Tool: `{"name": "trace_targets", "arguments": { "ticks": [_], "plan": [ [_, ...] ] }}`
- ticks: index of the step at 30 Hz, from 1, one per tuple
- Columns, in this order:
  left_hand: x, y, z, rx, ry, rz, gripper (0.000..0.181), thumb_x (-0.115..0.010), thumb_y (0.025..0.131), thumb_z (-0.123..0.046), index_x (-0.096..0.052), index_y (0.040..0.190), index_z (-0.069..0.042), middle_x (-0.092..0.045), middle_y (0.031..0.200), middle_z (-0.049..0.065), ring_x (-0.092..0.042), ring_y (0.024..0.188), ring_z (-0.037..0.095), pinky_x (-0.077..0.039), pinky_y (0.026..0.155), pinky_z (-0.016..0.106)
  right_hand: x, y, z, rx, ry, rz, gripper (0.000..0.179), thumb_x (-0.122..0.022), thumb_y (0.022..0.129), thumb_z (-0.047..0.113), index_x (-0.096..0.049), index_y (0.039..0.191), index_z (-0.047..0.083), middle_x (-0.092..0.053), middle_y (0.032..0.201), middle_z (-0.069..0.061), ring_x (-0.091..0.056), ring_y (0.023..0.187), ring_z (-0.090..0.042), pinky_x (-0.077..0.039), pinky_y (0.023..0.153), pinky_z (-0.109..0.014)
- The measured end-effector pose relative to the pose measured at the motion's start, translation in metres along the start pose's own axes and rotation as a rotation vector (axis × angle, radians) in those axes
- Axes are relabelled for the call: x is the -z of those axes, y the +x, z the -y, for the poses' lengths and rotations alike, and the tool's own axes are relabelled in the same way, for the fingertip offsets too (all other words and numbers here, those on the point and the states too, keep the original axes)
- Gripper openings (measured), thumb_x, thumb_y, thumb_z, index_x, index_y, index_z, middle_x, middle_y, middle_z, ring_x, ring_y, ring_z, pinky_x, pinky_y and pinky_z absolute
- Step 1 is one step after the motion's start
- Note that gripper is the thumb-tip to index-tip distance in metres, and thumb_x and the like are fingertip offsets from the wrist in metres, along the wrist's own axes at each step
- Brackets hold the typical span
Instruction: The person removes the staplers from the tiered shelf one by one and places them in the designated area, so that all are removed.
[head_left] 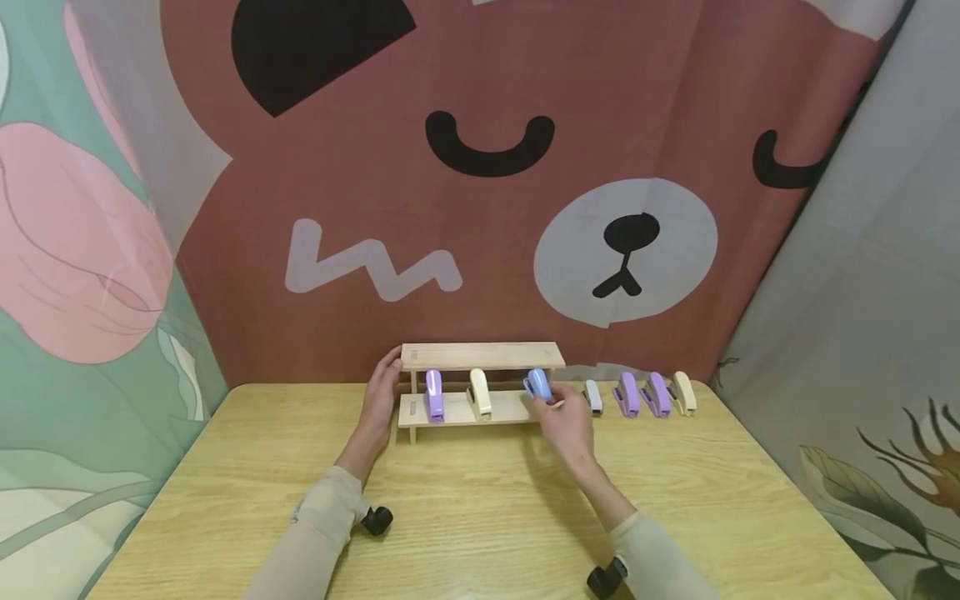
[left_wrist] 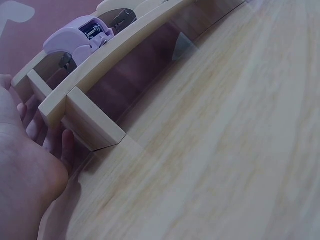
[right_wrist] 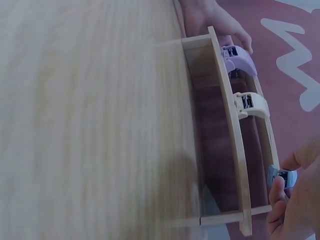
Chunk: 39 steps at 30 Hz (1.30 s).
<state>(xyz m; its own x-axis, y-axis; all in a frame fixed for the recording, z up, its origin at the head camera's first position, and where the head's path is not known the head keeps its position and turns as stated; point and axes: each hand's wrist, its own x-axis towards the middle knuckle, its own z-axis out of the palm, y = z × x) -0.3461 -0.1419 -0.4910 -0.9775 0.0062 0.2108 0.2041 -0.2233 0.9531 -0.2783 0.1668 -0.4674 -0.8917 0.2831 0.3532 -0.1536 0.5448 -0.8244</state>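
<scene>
A two-tier wooden rack (head_left: 480,356) stands at the back of the table. My left hand (head_left: 381,400) is at its left end, with fingertips at the upper board; in the left wrist view the fingers extend beside the rack's end. My right hand (head_left: 567,423) pinches a small blue stapler (head_left: 537,383) between thumb and fingers, over the right end of the lower board (head_left: 517,407). On that same board a purple stapler (head_left: 434,395) stands at the left, and a cream stapler (head_left: 479,394) stands to the right of it.
Right of the rack, a row of staplers stands on the table (head_left: 480,517): a pale grey one (head_left: 593,397), two purple ones (head_left: 627,394) and a cream one (head_left: 683,393). A printed cloth (head_left: 495,275) hangs close behind the table's back edge.
</scene>
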Motion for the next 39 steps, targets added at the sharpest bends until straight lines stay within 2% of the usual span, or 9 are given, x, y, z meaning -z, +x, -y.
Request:
{"name": "trace_targets", "arguments": {
  "ticks": [9, 16, 25, 32, 39],
  "plan": [
    [0.0, -0.001, -0.003, -0.026, 0.005, -0.004, 0.049, -0.048, 0.11, -0.031, -0.042, 0.156, -0.012, -0.044, 0.152, 0.009, -0.037, 0.139, 0.03, -0.024, 0.115, 0.057, 0.018, 0.0, -0.013, -0.002, -0.055, -0.011, 0.03, -0.073, 0.087, 0.012, -0.072, 0.114, -0.003, -0.061, 0.096, -0.014, -0.06, 0.075, -0.022, -0.05, 0.059, -0.03],
    [0.001, -0.001, -0.003, -0.031, -0.005, -0.004, 0.05, -0.047, 0.11, -0.028, -0.04, 0.157, -0.01, -0.042, 0.154, 0.013, -0.038, 0.138, 0.032, -0.022, 0.116, 0.056, 0.036, 0.001, -0.024, 0.006, -0.074, 0.009, 0.032, -0.072, 0.09, 0.011, -0.07, 0.117, -0.007, -0.066, 0.1, -0.019, -0.062, 0.084, -0.028, -0.052, 0.067, -0.035],
    [-0.001, -0.001, -0.003, -0.021, -0.002, 0.004, 0.051, -0.048, 0.11, -0.03, -0.04, 0.157, -0.011, -0.041, 0.155, 0.011, -0.036, 0.139, 0.032, -0.022, 0.116, 0.056, 0.058, 0.0, -0.038, 0.045, -0.141, -0.009, 0.025, -0.071, 0.089, 0.007, -0.072, 0.11, -0.006, -0.068, 0.094, -0.017, -0.062, 0.08, -0.028, -0.05, 0.068, -0.038],
    [-0.001, -0.001, -0.004, -0.017, 0.012, 0.006, 0.051, -0.047, 0.11, -0.032, -0.04, 0.157, -0.012, -0.041, 0.155, 0.01, -0.036, 0.14, 0.031, -0.022, 0.116, 0.055, 0.073, 0.003, -0.05, 0.034, -0.155, -0.028, 0.022, -0.071, 0.09, 0.006, -0.073, 0.108, -0.005, -0.068, 0.089, -0.016, -0.059, 0.071, -0.026, -0.048, 0.059, -0.034],
    [-0.002, -0.003, -0.002, 0.002, -0.006, -0.001, 0.05, -0.047, 0.11, -0.03, -0.04, 0.157, -0.012, -0.042, 0.154, 0.011, -0.036, 0.14, 0.031, -0.023, 0.116, 0.056, 0.087, 0.001, -0.06, 0.039, -0.203, -0.05, 0.023, -0.071, 0.09, 0.007, -0.072, 0.108, -0.007, -0.068, 0.09, -0.017, -0.06, 0.077, -0.03, -0.048, 0.067, -0.04]
  ]
}}
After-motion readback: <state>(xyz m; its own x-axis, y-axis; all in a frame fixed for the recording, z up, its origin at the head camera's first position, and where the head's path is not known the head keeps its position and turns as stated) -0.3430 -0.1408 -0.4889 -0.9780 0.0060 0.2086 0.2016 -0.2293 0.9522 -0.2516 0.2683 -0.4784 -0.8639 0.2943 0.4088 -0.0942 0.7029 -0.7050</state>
